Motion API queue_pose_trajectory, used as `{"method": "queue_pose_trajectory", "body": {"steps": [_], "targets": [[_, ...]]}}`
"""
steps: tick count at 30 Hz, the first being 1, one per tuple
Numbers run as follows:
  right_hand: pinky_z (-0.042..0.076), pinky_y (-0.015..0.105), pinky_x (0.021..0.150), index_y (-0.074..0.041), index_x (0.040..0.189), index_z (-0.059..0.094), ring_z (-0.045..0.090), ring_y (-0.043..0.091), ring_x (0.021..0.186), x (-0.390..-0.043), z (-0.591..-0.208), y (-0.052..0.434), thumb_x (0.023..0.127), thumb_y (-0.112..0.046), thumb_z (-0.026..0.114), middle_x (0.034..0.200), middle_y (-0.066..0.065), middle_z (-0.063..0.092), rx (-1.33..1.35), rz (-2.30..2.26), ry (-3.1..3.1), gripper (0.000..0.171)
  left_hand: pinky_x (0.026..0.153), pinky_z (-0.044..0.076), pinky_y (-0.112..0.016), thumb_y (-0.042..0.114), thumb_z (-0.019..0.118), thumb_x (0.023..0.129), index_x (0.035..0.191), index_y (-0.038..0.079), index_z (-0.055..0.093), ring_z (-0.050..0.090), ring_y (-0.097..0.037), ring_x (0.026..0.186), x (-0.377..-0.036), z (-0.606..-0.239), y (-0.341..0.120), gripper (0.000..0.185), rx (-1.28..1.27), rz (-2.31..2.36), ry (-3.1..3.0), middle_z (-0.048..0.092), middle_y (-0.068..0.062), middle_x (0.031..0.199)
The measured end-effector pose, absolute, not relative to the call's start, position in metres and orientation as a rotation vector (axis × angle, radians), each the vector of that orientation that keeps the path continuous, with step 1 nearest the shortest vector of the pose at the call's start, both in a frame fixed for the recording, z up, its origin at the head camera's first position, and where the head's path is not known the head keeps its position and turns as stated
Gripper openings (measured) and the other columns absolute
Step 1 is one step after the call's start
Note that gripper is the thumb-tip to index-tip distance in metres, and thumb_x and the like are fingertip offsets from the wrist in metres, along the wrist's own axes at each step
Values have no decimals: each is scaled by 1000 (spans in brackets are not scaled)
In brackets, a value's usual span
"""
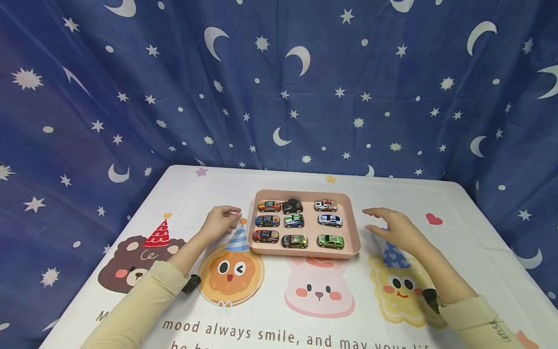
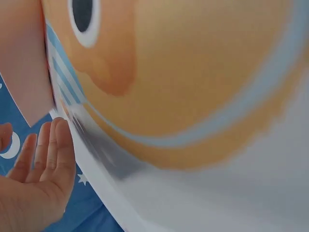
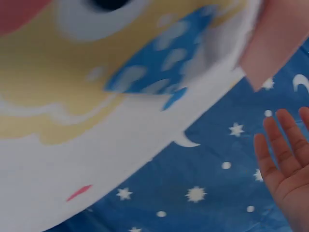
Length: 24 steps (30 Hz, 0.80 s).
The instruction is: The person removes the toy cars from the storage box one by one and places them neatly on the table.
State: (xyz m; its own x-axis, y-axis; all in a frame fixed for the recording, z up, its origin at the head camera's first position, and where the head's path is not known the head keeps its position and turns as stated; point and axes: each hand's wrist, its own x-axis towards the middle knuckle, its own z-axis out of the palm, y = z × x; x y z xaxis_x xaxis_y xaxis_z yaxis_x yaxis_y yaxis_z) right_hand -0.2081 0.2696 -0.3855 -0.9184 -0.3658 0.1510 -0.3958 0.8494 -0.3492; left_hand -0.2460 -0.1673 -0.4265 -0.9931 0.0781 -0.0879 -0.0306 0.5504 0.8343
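Left hand: Fingers outstretched and nearly straight, the left hand (image 1: pixel 220 223) holds nothing, just beside the tray's left edge and apart from it.
Tray: A pink tray (image 1: pixel 311 228) sits nearer the worktop's (image 1: pixel 440 213) far edge than its near one, about midway between left and right edges, untouched.
Left column: Along the tray's left edge stand an orange car (image 1: pixel 269 206) at the far corner, a blue car (image 1: pixel 267 221), and a red car (image 1: pixel 265 236) toward the near corner.
Middle column: Close beside them, a black car (image 1: pixel 292 206) by the far edge, a green-and-white car (image 1: pixel 294 221), and a gold car (image 1: pixel 294 241) by the near edge.
Right column: Across a bare strip, a white-and-red car (image 1: pixel 325 206), a white-and-blue car (image 1: pixel 330 220), and a green car (image 1: pixel 330 241) toward the near right corner.
Right hand: Thumb apart from its extended fingers, the right hand (image 1: pixel 390 225) is likewise bare of any hold, just off the tray's right edge.
Handling: Both palms would do best meeting the left and right edges together, at matching height, with even pressure; a tilt or jolt could set the cars rolling.
Count: Nine cars, three to a column; one tray; two hands.
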Motion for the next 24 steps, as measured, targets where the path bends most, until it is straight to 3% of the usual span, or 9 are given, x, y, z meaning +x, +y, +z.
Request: {"method": "queue_pose_trajectory", "body": {"steps": [13,19,21,24], "targets": [[49,53,96,-2,122,60,57,38,114,-208,-369,226,83,-7,69,121,17,63,716,539,-2883,40,73,61,-30,17,53,95,124,-7,54,66,-10,72,-248,-427,-153,37,-243,1750,2356,64,-25,110],[49,52,95,-4,123,60,58,37,112,-213,-367,214,85,-12,68,119,16,64,766,516,-2871,39,69,61,-28,14,57,93,123,-7,55,64,-8,66,-249,-427,-146,36,-277,1798,2293,68,-16,92],[56,44,83,-9,128,56,65,31,93,-215,-365,210,85,-13,68,115,14,66,782,519,-2875,45,66,61,-27,12,58,92,124,-7,53,63,-7,63,-249,-427,-143,38,-285,1815,2265,67,-11,87],[55,34,66,-13,133,53,61,20,71,-218,-363,203,86,-15,69,109,10,67,810,518,-2881,50,63,61,-26,9,59,90,127,-5,52,62,-7,61,-250,-427,-139,40,-303,1815,2248,65,-8,85]]}}
